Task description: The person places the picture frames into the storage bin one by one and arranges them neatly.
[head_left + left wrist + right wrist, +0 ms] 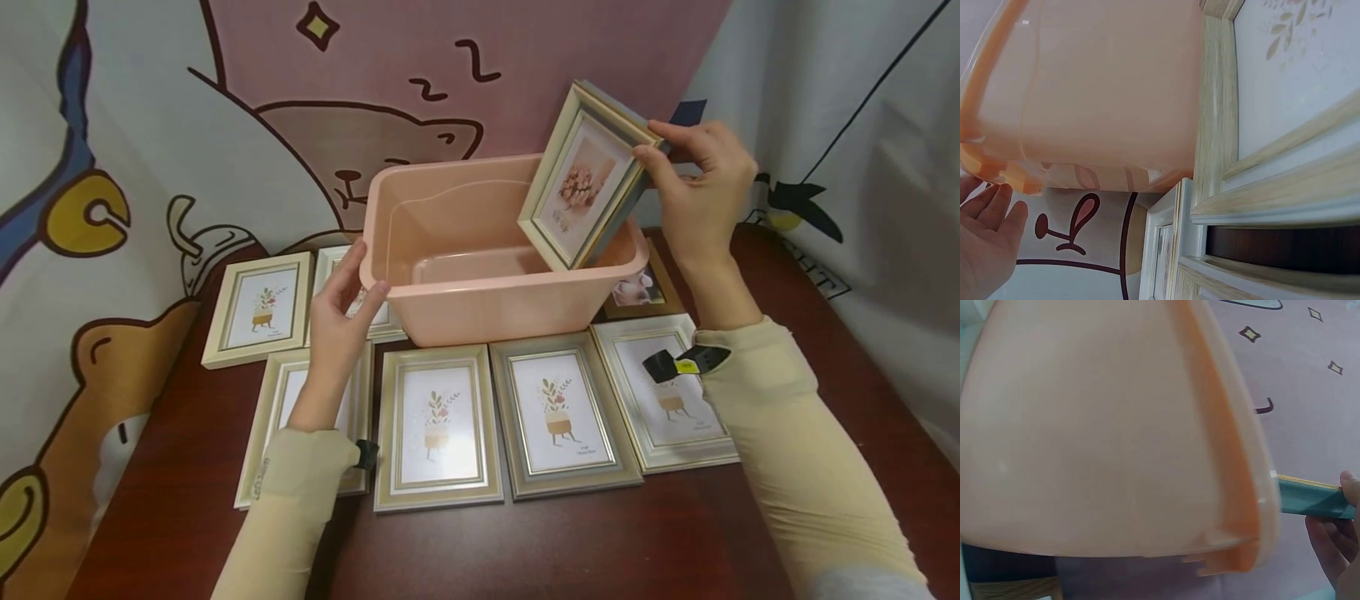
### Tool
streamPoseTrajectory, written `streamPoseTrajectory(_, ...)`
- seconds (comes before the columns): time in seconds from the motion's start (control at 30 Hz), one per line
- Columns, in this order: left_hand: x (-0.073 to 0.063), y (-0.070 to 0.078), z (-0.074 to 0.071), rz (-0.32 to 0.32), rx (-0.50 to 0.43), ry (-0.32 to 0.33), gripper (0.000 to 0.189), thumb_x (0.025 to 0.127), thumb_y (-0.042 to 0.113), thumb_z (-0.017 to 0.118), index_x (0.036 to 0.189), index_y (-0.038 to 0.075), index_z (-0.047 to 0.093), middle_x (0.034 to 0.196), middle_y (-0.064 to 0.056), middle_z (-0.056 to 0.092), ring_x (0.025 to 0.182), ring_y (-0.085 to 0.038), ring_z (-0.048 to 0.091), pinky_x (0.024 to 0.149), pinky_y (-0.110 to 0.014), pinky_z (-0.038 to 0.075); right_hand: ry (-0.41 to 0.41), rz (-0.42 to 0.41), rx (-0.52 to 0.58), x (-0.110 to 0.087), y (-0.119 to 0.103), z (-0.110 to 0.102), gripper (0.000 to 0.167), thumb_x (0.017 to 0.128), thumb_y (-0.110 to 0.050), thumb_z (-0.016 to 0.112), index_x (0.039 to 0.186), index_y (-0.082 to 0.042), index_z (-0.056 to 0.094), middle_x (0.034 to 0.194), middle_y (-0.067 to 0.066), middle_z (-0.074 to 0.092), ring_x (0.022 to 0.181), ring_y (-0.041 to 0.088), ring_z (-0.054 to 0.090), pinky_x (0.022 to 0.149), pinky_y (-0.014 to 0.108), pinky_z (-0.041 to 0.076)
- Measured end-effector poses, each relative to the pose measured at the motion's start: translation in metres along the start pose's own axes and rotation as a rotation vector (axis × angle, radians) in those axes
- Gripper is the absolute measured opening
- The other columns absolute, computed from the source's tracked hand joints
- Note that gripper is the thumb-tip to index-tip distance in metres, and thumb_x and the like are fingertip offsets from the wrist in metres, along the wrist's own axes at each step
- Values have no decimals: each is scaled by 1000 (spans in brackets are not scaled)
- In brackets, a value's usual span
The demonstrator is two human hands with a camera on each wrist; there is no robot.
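Note:
A pink plastic bin (491, 310) stands at the back of the table, partly over other frames in the head view. My left hand (336, 321) holds its left rim, thumb in front and fingers round the side; the left wrist view shows the fingertips (1001, 199) at the lip. Up at the bin's right end, my right hand (705, 196) pinches a picture frame (581, 187) by its upper right edge. This frame has a cream border and a pink flower picture, and it leans tilted with its lower end inside the bin. Only its grey-green side (1310, 497) shows in the right wrist view.
In front of the bin lie several picture frames with plant prints, among them a cream one (438, 429) and a grey-gold one (566, 417). A brown frame (652, 287) sits behind the bin's right end. Cartoon-printed cloth (315, 150) hangs behind the dark red table (570, 550).

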State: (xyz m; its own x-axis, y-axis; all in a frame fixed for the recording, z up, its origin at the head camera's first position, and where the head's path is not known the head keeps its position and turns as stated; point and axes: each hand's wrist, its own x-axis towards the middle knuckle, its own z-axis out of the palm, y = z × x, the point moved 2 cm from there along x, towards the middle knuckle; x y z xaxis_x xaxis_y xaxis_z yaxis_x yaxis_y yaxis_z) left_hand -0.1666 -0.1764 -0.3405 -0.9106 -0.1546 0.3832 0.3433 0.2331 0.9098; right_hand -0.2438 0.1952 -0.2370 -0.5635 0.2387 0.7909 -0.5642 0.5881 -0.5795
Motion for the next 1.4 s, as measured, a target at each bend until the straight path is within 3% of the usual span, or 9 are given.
streamPoseTrajectory(0.2,0,1,0,-9,-2,5,58,93,10,67,147,12,49,156,0,45,140,-20,50,119,-32,38,-58,-43,-26,-13,5,2,24,86,-21,79,107,-9,79,82,-32,49,81,-16,52,71,6,43)
streamPoseTrajectory(0.3,0,1,0,-11,0,7,57,93,10,68,147,12,49,156,1,45,140,-19,49,119,-32,38,-90,-61,-61,-18,8,2,25,88,-23,77,109,-10,78,81,-16,59,82,-6,58,67,5,42)
streamPoseTrajectory(0.43,0,1,1,-9,5,10,57,93,11,68,147,13,49,156,3,45,140,-18,49,120,-34,38,-124,-92,-95,-24,11,1,26,87,-21,77,109,-7,78,87,16,66,83,21,64,68,3,40)
streamPoseTrajectory(0.53,0,1,1,-3,13,12,57,93,12,68,147,13,49,157,2,44,143,-13,44,121,-37,37,-147,-116,-112,-28,12,1,27,86,-19,78,109,-4,77,90,23,66,85,30,65,71,-1,39)
streamPoseTrajectory(0.7,1,1,0,-1,31,8,56,94,13,68,147,14,50,158,4,42,146,-7,38,120,-39,38,-161,-119,-124,-36,11,-1,28,83,-17,81,107,-4,77,89,22,65,83,29,67,75,-7,39)
streamPoseTrajectory(0.83,1,2,0,-16,72,11,55,93,14,68,146,18,52,156,7,45,144,-5,40,117,-41,42,-196,-167,-167,-42,13,-3,28,83,-18,81,106,-3,77,87,20,65,76,29,68,75,-9,37)
streamPoseTrajectory(0.93,1,3,0,-18,98,16,54,93,13,69,145,19,53,153,10,47,143,-5,42,115,-42,44,-219,-206,-207,-47,14,-6,27,84,-18,80,105,-1,77,84,19,64,69,29,67,72,-4,35)
streamPoseTrajectory(1.07,2,4,0,-11,114,24,54,92,11,69,144,18,54,152,12,49,142,-6,44,114,-40,45,-236,-193,-228,-51,12,-11,25,84,-19,80,103,-2,77,83,18,65,68,29,63,66,8,35)
streamPoseTrajectory(1.4,1,6,-1,-12,127,36,52,92,14,70,143,16,56,151,9,50,141,-8,46,114,-40,45,-279,-190,-260,-61,12,-22,28,83,-21,81,103,-1,76,82,17,65,69,29,63,64,12,36)
